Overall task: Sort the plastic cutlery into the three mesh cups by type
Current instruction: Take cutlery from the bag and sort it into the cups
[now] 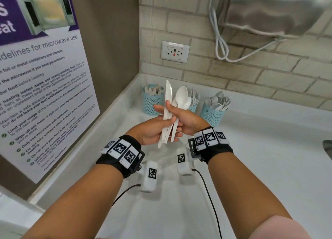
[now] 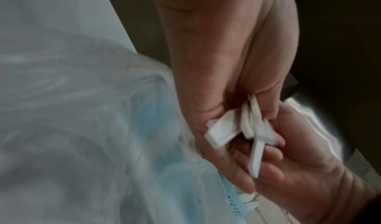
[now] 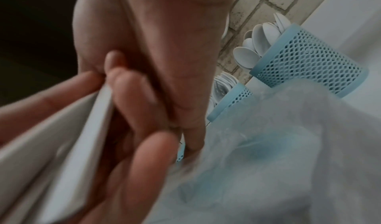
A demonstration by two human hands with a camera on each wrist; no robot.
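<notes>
Both hands (image 1: 168, 126) are gripping one upright bunch of knives (image 1: 168, 102) and spoons (image 1: 182, 97), cups (image 1: 152, 102) just beyond, spoon cup (image 1: 212, 113) closer to the right hand.

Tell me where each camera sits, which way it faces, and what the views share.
Head: worn high, faces forward and down at both forearms, left hand and right hand gripping the cutlery bundle before three mesh cups.
Left wrist: looks along the left hand at the bundle's handle ends.
Right wrist: looks along the right hand toward the spoon cup.
Shared: all three show the bundle.
</notes>
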